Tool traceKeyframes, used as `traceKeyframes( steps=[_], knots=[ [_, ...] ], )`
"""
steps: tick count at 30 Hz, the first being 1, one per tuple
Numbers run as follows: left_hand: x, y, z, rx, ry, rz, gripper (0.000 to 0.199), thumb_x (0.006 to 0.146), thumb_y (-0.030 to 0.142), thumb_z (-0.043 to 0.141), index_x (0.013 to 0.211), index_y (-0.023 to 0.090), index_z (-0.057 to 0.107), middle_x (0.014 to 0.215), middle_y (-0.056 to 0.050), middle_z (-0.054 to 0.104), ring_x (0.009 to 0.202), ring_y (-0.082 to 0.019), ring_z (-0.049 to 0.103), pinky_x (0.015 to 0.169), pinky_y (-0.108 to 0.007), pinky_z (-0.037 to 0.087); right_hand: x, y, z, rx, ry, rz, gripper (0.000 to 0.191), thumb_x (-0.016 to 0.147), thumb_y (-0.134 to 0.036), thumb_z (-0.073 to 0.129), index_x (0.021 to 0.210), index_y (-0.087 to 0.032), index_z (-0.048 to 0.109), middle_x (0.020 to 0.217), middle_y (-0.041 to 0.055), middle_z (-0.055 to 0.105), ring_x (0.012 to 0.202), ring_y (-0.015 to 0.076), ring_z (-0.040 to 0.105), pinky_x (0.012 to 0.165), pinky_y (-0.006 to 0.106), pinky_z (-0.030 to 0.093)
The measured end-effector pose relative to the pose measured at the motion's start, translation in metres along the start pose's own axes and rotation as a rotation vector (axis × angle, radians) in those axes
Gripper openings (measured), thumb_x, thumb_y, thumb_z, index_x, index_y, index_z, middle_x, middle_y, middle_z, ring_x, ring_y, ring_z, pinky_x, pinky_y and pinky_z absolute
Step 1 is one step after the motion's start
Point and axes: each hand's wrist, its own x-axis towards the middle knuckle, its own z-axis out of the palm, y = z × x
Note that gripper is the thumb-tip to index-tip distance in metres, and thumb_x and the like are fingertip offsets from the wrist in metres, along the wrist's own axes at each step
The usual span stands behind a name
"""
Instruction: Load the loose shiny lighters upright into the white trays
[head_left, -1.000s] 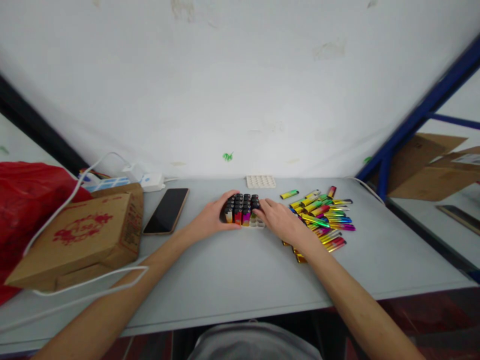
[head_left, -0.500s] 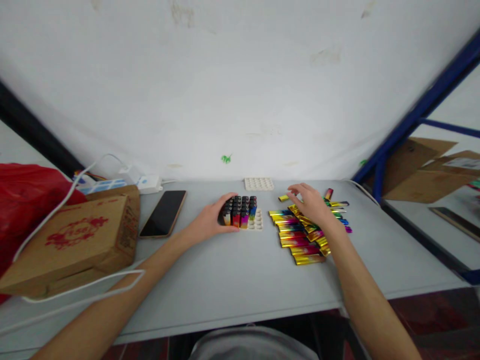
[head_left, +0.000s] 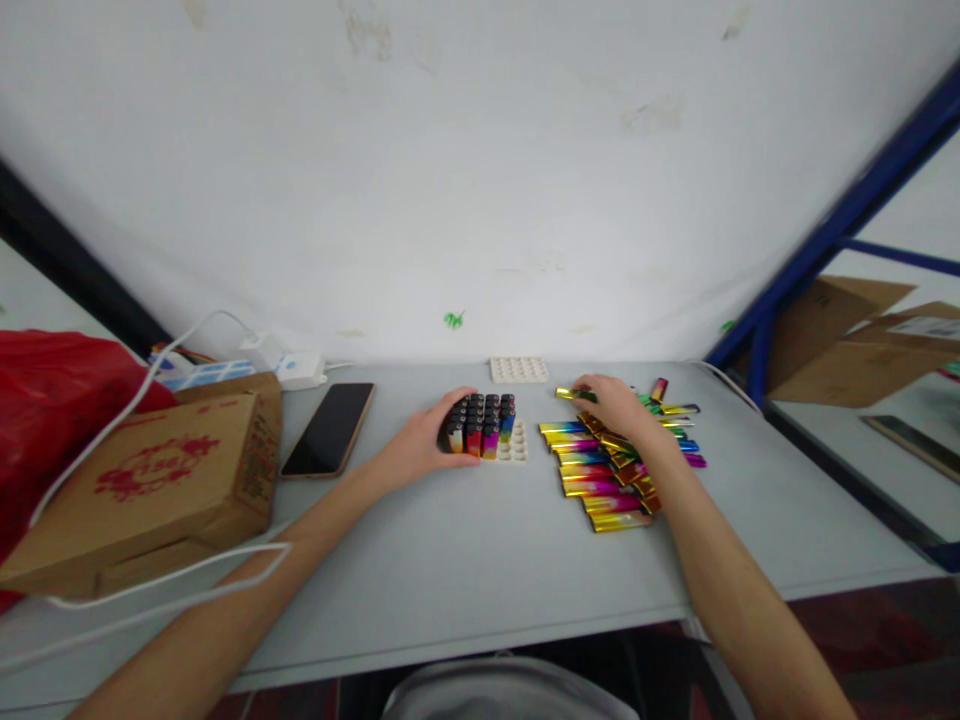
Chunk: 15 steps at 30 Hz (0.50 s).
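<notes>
My left hand curves around the left side of a block of upright lighters, thumb and fingers against it. They have black tops and colourful metallic bodies and stand in a white holed tray, whose right-hand holes show bare. At the far edge of a pile of shiny gold and multicoloured lighters, my right hand pinches one gold lighter. That lighter lies apart from most of the pile, and its right end is partly covered by my fingers.
A second white holed tray lies by the wall. Left of my left hand are a phone, a cardboard box, a red bag and white cables. A blue metal frame and an open carton stand on the right.
My right hand has lowered from above the far end of the pile, its fingers closing on the gold lighter. My left hand stays around the upright lighters.
</notes>
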Motion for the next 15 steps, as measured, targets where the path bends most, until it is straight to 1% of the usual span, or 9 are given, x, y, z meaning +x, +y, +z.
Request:
traceKeyframes(
  steps=[4, 6, 8, 9, 11, 13, 15],
  knots=[
    [0.0, 0.0, 0.0, 0.008, 0.007, 0.003, 0.101, 0.074, 0.055, 0.089, 0.159, 0.024, 0.043, 0.154, -0.011, 0.063, 0.135, -0.034, 0.066, 0.119, -0.044, 0.049, -0.006, -0.014, -0.005, 0.151, 0.166, 0.033, 0.029, 0.102, -0.034, 0.064, 0.125, -0.019, 0.073, 0.098, 0.0108, 0.082, 0.087, 0.0268, 0.075, 0.083, 0.036, 0.055],
    [0.0, -0.001, 0.0, 0.007, 0.009, 0.005, 0.101, 0.074, 0.055, 0.089, 0.159, 0.024, 0.044, 0.155, -0.011, 0.062, 0.137, -0.035, 0.065, 0.119, -0.044, 0.049, -0.008, -0.025, -0.008, 0.259, 0.249, 0.03, 0.033, 0.103, -0.043, 0.061, 0.121, -0.019, 0.075, 0.094, 0.01, 0.081, 0.08, 0.0246, 0.072, 0.078, 0.035, 0.054],
    [0.0, -0.002, 0.0, 0.003, 0.008, 0.0, 0.101, 0.074, 0.055, 0.089, 0.159, 0.023, 0.043, 0.155, -0.011, 0.062, 0.138, -0.035, 0.064, 0.119, -0.043, 0.049, -0.008, -0.038, -0.008, 0.43, 0.302, 0.05, 0.039, 0.102, -0.051, 0.059, 0.114, -0.019, 0.077, 0.089, 0.0079, 0.078, 0.072, 0.0214, 0.067, 0.07, 0.033, 0.051],
    [0.0, -0.002, 0.001, 0.001, 0.008, -0.004, 0.102, 0.074, 0.055, 0.089, 0.159, 0.023, 0.043, 0.155, -0.011, 0.062, 0.139, -0.035, 0.063, 0.119, -0.043, 0.049, -0.008, -0.045, -0.008, 0.541, 0.31, 0.076, 0.042, 0.1, -0.056, 0.06, 0.112, -0.019, 0.077, 0.083, 0.0059, 0.075, 0.067, 0.0199, 0.063, 0.066, 0.032, 0.049],
    [0.0, -0.003, 0.001, -0.002, 0.005, -0.009, 0.103, 0.073, 0.055, 0.09, 0.159, 0.024, 0.043, 0.156, -0.011, 0.061, 0.139, -0.035, 0.063, 0.119, -0.043, 0.049, -0.008, -0.059, -0.006, 0.778, 0.295, 0.125, 0.047, 0.092, -0.063, 0.069, 0.108, -0.02, 0.075, 0.071, 0.0003, 0.066, 0.06, 0.0174, 0.057, 0.06, 0.03, 0.045],
    [0.0, -0.003, 0.001, -0.006, -0.001, -0.007, 0.103, 0.073, 0.055, 0.09, 0.159, 0.024, 0.042, 0.156, -0.01, 0.062, 0.139, -0.035, 0.063, 0.119, -0.043, 0.049, -0.008, -0.072, -0.003, 0.964, 0.281, 0.14, 0.047, 0.084, -0.066, 0.077, 0.096, -0.021, 0.072, 0.066, -0.0031, 0.058, 0.06, 0.0155, 0.053, 0.06, 0.029, 0.045],
    [0.0, -0.003, 0.0, -0.007, -0.008, -0.004, 0.102, 0.075, 0.055, 0.089, 0.159, 0.024, 0.042, 0.155, -0.01, 0.062, 0.138, -0.034, 0.064, 0.119, -0.042, 0.049, -0.008, -0.084, 0.0, 1.108, 0.274, 0.151, 0.048, 0.084, -0.069, 0.077, 0.083, -0.022, 0.064, 0.066, -0.0039, 0.053, 0.062, 0.0142, 0.05, 0.061, 0.028, 0.046]
  ],
)
